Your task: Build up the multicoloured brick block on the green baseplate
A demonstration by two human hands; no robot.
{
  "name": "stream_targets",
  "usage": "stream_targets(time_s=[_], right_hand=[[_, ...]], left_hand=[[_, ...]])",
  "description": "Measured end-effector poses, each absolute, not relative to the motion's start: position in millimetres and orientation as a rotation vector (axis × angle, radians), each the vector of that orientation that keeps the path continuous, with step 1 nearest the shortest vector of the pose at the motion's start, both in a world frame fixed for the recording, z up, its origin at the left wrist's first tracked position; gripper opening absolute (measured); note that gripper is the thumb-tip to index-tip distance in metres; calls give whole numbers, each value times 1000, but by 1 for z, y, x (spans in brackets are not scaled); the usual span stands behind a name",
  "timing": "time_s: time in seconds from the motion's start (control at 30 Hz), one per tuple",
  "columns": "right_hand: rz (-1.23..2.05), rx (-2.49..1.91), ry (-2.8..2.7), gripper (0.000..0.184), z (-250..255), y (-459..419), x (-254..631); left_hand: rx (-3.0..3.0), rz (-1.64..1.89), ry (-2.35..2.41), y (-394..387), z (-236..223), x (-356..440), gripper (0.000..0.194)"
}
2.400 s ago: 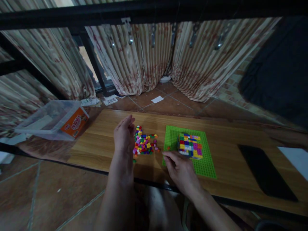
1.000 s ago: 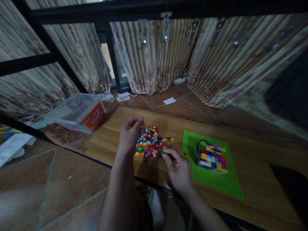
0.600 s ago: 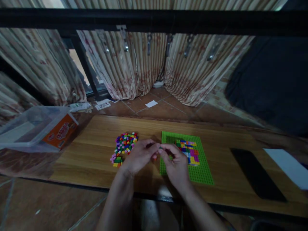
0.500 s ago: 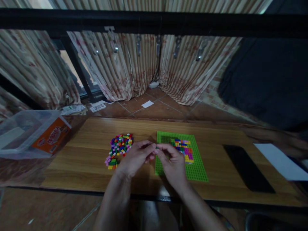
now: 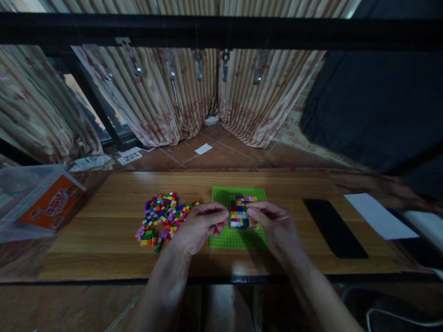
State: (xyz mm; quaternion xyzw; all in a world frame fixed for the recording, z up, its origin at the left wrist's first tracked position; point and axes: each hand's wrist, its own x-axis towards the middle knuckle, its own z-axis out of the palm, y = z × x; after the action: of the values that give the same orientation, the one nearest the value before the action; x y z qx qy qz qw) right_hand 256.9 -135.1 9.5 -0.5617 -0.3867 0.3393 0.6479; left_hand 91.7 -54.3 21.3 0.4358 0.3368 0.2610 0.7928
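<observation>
My right hand [image 5: 278, 226] is over the right part of a block structure of many-coloured toy bricks [image 5: 238, 214], thumb and forefinger pinched on a small toy brick that is mostly hidden. The structure stands on a green studded baseplate [image 5: 224, 240]. At the baseplate's left side, my left hand [image 5: 199, 228] is closed, thumb against forefinger and the other fingers curled. Whatever lies in that pinch, if anything, is too small to make out. A loose pile of small coloured bricks [image 5: 161, 212] spreads on the table left of my left hand, which covers part of it.
The wooden table [image 5: 114, 230] carries a black flat slab [image 5: 335, 228] and white paper [image 5: 380, 216] at the right. A clear plastic box [image 5: 34, 203] with an orange label stands beyond the left end. Curtains [image 5: 166, 101] hang behind a dark bar.
My right hand took a green brick from the pile's edge, and both hands met in front of the baseplate. Now they are apart, the right one over the structure. The view has swung right.
</observation>
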Motion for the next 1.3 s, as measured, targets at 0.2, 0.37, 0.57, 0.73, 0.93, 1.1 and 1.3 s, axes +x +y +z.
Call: stream_targets(time_s=[0.2, 0.37, 0.57, 0.73, 0.93, 1.1, 1.3], right_hand=[[571, -1558, -1038, 14, -9, -150, 293], [392, -1680, -1301, 17, -13, -150, 286], [240, -1744, -1444, 15, -9, -144, 279], [176, -1740, -1417, 15, -13, -141, 279], [200, -1737, -1433, 15, -18, -143, 283], [107, -1764, -1502, 17, -19, -142, 281], [131, -1778, -1476, 18, -16, -142, 278]], left_hand=[[1013, 703, 936, -51, 14, 106, 19], [1203, 684, 1044, -51, 5, 117, 12], [1313, 682, 1101, -46, 1, 118, 12], [1344, 686, 1084, -44, -1, 115, 15], [1345, 687, 1094, -44, -1, 116, 16], [1315, 690, 1089, -44, -1, 117, 16], [1308, 699, 1095, -45, -1, 117, 15]])
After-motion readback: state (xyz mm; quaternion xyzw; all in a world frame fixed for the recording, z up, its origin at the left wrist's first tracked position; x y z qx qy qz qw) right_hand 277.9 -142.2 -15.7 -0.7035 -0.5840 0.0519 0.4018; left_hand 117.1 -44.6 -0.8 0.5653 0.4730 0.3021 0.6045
